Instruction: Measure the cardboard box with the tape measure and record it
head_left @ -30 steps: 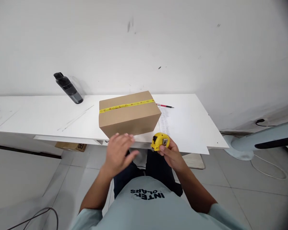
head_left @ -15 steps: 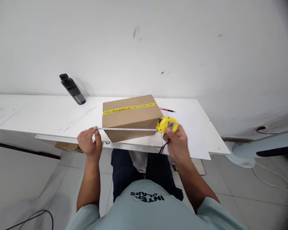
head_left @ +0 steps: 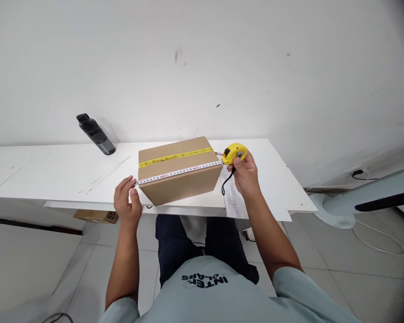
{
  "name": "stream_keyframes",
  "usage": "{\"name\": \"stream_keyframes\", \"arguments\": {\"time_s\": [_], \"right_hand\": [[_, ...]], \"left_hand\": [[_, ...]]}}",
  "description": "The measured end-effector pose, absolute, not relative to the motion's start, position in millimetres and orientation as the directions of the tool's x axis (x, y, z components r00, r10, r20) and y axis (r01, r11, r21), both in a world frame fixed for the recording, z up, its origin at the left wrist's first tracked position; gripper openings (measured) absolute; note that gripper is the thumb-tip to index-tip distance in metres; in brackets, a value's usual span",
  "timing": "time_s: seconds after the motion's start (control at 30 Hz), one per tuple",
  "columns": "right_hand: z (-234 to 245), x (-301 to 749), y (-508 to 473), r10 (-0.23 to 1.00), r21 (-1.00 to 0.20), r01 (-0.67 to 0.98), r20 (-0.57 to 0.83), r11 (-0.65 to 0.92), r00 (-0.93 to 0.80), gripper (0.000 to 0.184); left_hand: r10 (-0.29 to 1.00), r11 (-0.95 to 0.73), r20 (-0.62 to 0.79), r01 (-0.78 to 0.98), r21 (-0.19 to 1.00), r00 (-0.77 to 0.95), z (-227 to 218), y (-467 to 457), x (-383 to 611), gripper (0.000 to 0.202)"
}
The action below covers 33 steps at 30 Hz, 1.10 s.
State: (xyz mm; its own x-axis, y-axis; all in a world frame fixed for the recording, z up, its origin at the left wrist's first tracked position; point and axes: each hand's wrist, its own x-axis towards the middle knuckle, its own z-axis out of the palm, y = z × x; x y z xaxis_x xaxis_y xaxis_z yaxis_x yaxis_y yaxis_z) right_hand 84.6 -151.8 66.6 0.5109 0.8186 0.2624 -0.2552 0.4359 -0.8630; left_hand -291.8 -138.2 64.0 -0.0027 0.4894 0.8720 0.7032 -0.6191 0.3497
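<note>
tape blade (head_left: pixel 180 172) stretched along the cardboard box (head_left: pixel 185 186)
right hand (head_left: pixel 247 176) grips the tape case (head_left: pixel 234 152) beside the box; left hand (head_left: pixel 128 199) meets the blade's free end, cannot tell whether pinching; box rests on the white table (head_left: pixel 87 172)

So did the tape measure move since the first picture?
Yes: the tape measure went up the view and slightly right, from the front edge of the white table to beside the right end of the cardboard box.

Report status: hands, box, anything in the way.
Right hand gripping yellow tape measure; left hand at outer end of blade. Blade along near top edge of box. Bottle apart, left; no obstruction seen.
</note>
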Motion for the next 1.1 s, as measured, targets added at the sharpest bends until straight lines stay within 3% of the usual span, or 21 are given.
{"name": "stream_keyframes", "arguments": {"time_s": [0.1,0.2,0.4,0.5,0.73,0.83,1.1], "right_hand": [[65.7,78.2,-152.7,0.817,-0.874,-0.222,0.275,0.433,0.507,0.06],[64.3,78.5,-153.5,0.808,-0.882,-0.188,0.287,0.432,0.514,0.062],[64.3,82.2,-154.1,0.812,-0.883,-0.181,0.294,0.432,0.505,0.059],[61.1,83.4,-154.6,0.806,-0.879,-0.182,0.298,0.441,0.512,0.059],[53.3,84.7,-157.8,0.784,-0.871,-0.145,0.336,0.47,0.522,0.054],[54.5,82.5,-158.2,0.79,-0.868,-0.167,0.326,0.468,0.519,0.053],[55.2,79.0,-155.7,0.775,-0.864,-0.17,0.318,0.474,0.546,0.055]], "left_hand": [[0.52,-0.64,0.851,0.629,0.442,-0.069,67.3,-144.4,-283.3,0.047],[0.521,-0.635,0.849,0.626,0.453,-0.085,66.4,-147.7,-279.5,0.05],[0.576,-0.556,0.815,0.698,0.45,-0.067,67.0,-144.4,-288.1,0.032],[0.596,-0.539,0.798,0.69,0.483,-0.093,71.8,-144.1,-289.9,0.033],[0.682,-0.519,0.677,0.47,0.714,-0.276,80.6,-143.6,-279.8,0.038],[0.77,-0.484,0.58,0.348,0.803,-0.266,76.2,-146.4,-270.5,0.042],[0.764,-0.52,0.617,0.386,0.762,-0.188,52.6,-154.3,-253.4,0.05]]}}
